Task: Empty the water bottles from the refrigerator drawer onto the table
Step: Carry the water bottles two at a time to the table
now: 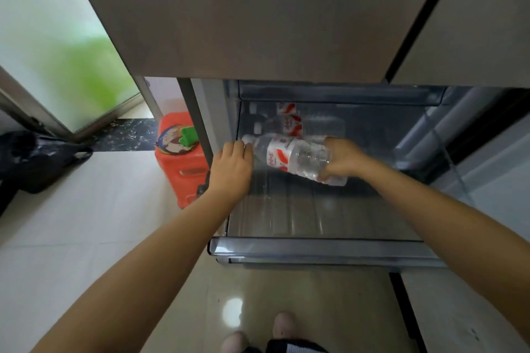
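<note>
Lifting clear plastic red-labelled water bottle [295, 158] from transparent refrigerator drawer [315, 246], right hand [342, 158] grasping base, left hand [233, 167] curled at cap; next likely carry to table.

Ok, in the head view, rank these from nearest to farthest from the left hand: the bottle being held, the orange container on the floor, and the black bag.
1. Held water bottle: its cap end touches the left hand, in the drawer.
2. Orange container: on the floor just left of the hand.
3. Black bag: far left on the floor.
</note>
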Action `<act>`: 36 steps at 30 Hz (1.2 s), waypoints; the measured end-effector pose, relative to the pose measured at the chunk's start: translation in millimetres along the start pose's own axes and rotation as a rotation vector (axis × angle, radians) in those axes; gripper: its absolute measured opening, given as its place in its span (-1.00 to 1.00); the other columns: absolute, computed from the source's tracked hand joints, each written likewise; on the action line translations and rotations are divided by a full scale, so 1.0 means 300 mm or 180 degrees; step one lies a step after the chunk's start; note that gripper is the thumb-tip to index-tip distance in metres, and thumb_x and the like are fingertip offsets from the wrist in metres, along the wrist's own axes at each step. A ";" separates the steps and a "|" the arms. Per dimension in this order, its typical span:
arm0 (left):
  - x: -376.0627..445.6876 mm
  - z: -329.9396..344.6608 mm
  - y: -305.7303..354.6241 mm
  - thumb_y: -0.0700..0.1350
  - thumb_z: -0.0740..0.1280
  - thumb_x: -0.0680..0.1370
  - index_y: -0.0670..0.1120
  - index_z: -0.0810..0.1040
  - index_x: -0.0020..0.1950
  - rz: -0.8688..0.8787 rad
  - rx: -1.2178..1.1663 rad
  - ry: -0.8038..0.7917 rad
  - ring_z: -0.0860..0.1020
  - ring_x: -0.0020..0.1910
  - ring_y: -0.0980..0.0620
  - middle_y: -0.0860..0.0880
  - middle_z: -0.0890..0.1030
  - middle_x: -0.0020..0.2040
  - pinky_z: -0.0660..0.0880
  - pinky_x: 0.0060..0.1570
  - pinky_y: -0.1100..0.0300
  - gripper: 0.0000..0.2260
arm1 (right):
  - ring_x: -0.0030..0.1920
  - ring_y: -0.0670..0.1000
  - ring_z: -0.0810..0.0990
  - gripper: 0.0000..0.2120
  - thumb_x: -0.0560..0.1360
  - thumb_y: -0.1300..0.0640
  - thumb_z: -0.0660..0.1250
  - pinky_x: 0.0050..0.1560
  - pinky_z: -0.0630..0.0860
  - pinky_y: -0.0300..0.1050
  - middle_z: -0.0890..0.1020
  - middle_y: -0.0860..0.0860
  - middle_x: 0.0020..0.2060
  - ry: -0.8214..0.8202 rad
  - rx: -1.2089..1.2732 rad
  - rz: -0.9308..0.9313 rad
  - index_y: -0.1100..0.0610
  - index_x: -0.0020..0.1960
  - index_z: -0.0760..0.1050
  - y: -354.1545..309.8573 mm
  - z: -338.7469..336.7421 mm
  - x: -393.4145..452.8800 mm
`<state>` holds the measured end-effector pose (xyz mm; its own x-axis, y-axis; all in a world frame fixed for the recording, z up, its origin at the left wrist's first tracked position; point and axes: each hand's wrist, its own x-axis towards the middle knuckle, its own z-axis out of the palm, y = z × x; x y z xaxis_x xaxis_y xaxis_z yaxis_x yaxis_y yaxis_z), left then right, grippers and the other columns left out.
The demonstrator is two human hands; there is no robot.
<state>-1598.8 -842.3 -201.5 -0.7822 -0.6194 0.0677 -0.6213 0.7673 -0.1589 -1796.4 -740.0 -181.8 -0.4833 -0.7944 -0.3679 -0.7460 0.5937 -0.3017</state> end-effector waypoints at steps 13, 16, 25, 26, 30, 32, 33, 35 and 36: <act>0.033 0.018 0.130 -0.18 0.23 0.58 -0.16 0.38 0.39 0.0688 0.0726 -0.1910 0.41 0.38 -0.13 -0.15 0.46 0.37 0.30 0.38 0.04 -0.64 | 0.02 -0.01 0.52 -0.62 0.51 0.00 0.31 0.10 0.46 -0.12 0.58 0.09 0.15 -0.1643 -0.0330 -0.0438 0.22 0.23 0.48 0.072 0.078 -0.037; 0.033 0.034 0.128 -0.22 0.19 0.60 -0.17 0.38 0.38 0.0647 0.0438 -0.2015 0.46 0.33 -0.14 -0.16 0.49 0.34 0.38 0.31 0.03 -0.66 | 0.15 0.05 0.52 -0.63 0.57 0.01 0.21 0.17 0.41 -0.12 0.54 0.15 0.23 -0.0423 -0.0106 -0.0652 0.20 0.27 0.47 0.032 0.055 0.042; 0.030 0.009 0.112 -0.23 0.29 0.53 -0.17 0.38 0.35 0.0761 0.0067 -0.2020 0.51 0.26 -0.15 -0.16 0.53 0.27 0.44 0.24 0.03 -0.62 | 0.31 0.18 0.42 -0.27 0.42 0.00 0.40 0.30 0.37 0.04 0.41 0.16 0.35 0.0212 -0.1299 -0.0511 0.07 0.48 0.13 0.017 0.050 0.122; 0.023 0.000 0.112 -0.22 0.29 0.52 -0.17 0.41 0.33 0.0780 -0.0065 -0.2010 0.52 0.25 -0.15 -0.16 0.54 0.26 0.45 0.23 0.04 -0.63 | 0.28 0.15 0.47 -0.30 0.40 0.01 0.42 0.25 0.42 -0.01 0.47 0.13 0.31 -0.0011 -0.1146 -0.0475 0.07 0.45 0.22 0.029 0.052 0.101; -0.008 -0.035 0.100 -0.15 0.37 0.48 -0.17 0.45 0.25 0.0870 -0.0787 -0.2044 0.52 0.19 -0.12 -0.16 0.57 0.20 0.42 0.12 0.16 -0.64 | 0.09 0.06 0.60 -0.48 0.38 0.09 0.45 0.09 0.53 -0.12 0.61 0.04 0.14 -0.1099 -0.1088 0.0000 0.10 0.30 0.42 0.115 0.046 -0.003; -0.021 -0.047 0.084 -0.15 0.44 0.44 -0.11 0.48 0.11 0.0879 -0.1438 -0.1955 0.52 0.04 -0.07 -0.07 0.57 0.03 0.38 -0.12 0.33 -0.71 | 0.16 0.08 0.57 -0.56 0.46 0.15 0.38 0.23 0.49 -0.11 0.58 0.08 0.21 -0.1795 -0.1281 0.0231 0.17 0.32 0.43 0.148 0.028 -0.053; -0.025 -0.061 0.081 -0.16 0.47 0.42 -0.05 0.45 0.00 0.0857 -0.1795 -0.1838 0.50 -0.08 0.02 0.03 0.54 -0.10 0.33 -0.23 0.45 -0.74 | 0.17 0.08 0.56 -0.59 0.50 0.14 0.33 0.23 0.47 -0.11 0.56 0.10 0.23 -0.1932 -0.1429 0.0329 0.20 0.32 0.43 0.157 0.024 -0.073; -0.033 -0.105 0.088 -0.18 0.50 0.39 0.00 0.38 -0.12 0.0827 -0.2300 -0.1655 0.42 -0.26 0.26 0.20 0.41 -0.24 0.33 -0.27 0.57 -0.70 | 0.03 0.04 0.56 -0.65 0.54 0.02 0.25 0.06 0.44 -0.13 0.59 0.10 0.18 -0.1668 -0.1479 0.0228 0.19 0.25 0.48 0.157 0.029 -0.087; -0.040 -0.123 0.094 -0.19 0.51 0.37 0.02 0.38 -0.16 0.0817 -0.2434 -0.1590 0.41 -0.29 0.31 0.24 0.38 -0.25 0.34 -0.25 0.59 -0.69 | -0.02 0.03 0.54 -0.64 0.55 -0.05 0.20 0.00 0.42 -0.14 0.60 0.09 0.13 -0.1381 -0.1260 0.0110 0.17 0.20 0.50 0.150 0.039 -0.080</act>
<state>-1608.7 -807.0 -170.6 -0.8989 -0.2802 -0.3370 -0.4335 0.6813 0.5899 -1813.1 -692.8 -196.8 -0.3409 -0.6006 -0.7233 -0.8878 0.4588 0.0374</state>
